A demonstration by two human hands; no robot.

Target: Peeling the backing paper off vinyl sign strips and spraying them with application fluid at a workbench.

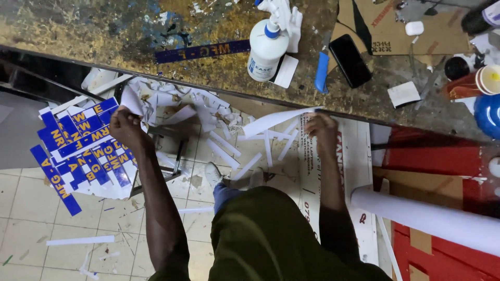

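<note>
White paper strip (276, 120), long, curling.

We see blue strips (78, 151) with yellow lettering | left of them, a grey panel (15, 130) | right of them, white paper scraps (208, 112) | above them, a white bottle (265, 49) with blue cap, a black phone (350, 60), a blue-handled knife (321, 70) | below them, pale cream floor tiles (31, 208)
</note>
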